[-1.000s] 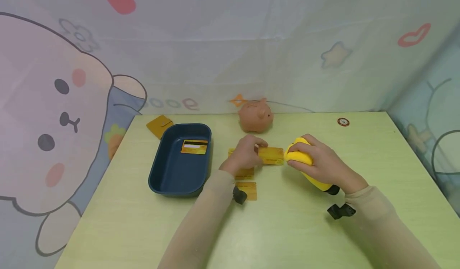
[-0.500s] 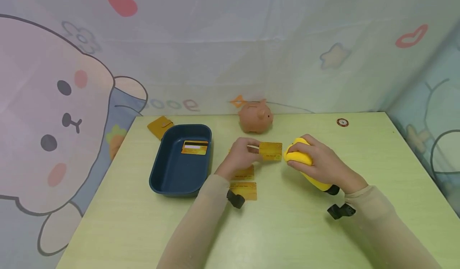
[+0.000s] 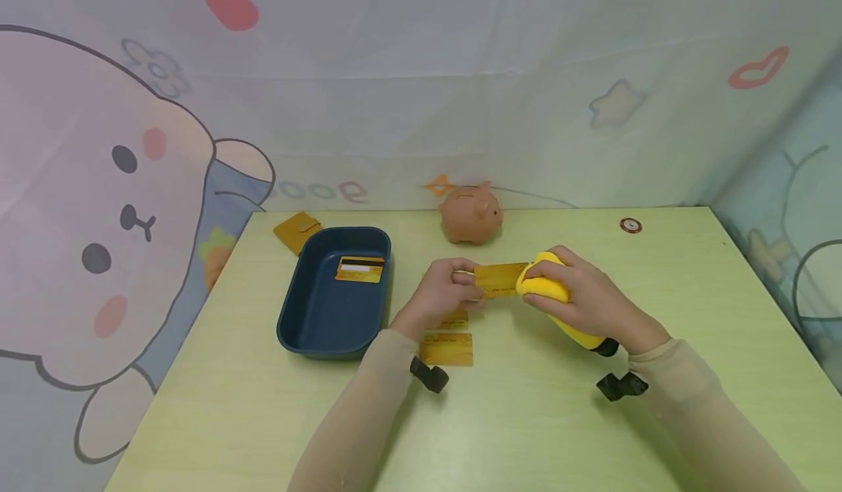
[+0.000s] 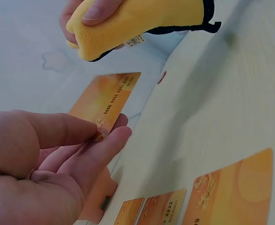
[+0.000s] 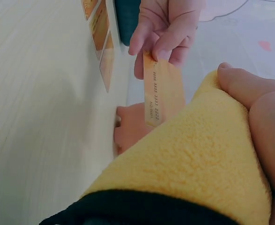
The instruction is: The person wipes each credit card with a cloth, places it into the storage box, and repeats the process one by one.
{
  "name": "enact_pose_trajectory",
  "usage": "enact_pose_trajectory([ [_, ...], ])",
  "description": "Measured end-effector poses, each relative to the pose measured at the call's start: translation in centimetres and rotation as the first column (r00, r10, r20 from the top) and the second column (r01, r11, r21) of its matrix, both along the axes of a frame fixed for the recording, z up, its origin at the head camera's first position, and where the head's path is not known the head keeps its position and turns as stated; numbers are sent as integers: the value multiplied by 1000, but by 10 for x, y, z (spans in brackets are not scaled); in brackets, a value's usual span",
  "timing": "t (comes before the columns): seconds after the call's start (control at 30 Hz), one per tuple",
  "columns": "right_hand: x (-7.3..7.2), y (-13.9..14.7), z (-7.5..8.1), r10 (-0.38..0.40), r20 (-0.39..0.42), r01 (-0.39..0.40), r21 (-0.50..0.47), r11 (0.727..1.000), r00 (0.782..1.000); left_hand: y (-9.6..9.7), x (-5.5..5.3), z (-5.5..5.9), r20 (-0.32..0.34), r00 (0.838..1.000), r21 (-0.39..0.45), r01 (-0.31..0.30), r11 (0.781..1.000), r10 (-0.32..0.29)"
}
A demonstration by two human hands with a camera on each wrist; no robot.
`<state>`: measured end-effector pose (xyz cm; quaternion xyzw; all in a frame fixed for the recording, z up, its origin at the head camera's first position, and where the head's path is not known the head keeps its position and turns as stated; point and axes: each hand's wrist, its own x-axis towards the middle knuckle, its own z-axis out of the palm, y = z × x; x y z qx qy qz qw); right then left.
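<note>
Between thumb and fingers my left hand [image 3: 439,293] pinches a gold bank card [image 3: 498,280] by its left edge. The card is raised off the table, its printed number showing in the left wrist view. My right hand [image 3: 595,303] grips a soft yellow fleecy thing [image 4: 128,18] with black trim and a small tag, held above the table. In the head view the card's right end meets the near end of the yellow thing; the left wrist view shows a gap between them. Below the left hand, other gold cards [image 3: 447,350] lie in a column, partly hidden by that hand.
Left of the cards stands a dark blue tray [image 3: 329,324] with one gold card [image 3: 359,269], stripe side up, inside. Behind it lies a mustard wallet [image 3: 296,231]. A pink piggy bank [image 3: 471,216] stands at the back, and a red-white chip [image 3: 631,225] lies far right.
My left hand has lifted the card off the table and brought it up to the yellow thing. The right hand has stayed nearly still.
</note>
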<state>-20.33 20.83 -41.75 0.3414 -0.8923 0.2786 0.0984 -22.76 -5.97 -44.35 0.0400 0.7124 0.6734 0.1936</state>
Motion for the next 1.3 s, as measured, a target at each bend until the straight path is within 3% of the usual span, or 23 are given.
enact_pose_trajectory([
  [0.17, -2, -2, -1, 9, -4, -9, -4, 1000, 1000, 0, 5, 1, -5, 1000, 33, 6, 999, -6],
  [0.4, -5, -10, 4, 35, -15, -36, -19, 999, 999, -5, 10, -3, -35, 999, -27, 18, 999, -19],
  [0.6, -6, -25, 12, 97, 1, -97, -11, 995, 995, -8, 16, -4, -43, 997, -43, 66, 997, -68],
  [1.03, -14, -43, 6, 161, -16, -160, 40, 986, 987, -12, 27, 1, -37, 992, 83, 123, 989, -121],
  [1.3, -15, -48, -3, 190, 8, -190, 65, 980, 982, -13, 30, 2, -44, 992, 161, 124, 979, -118],
])
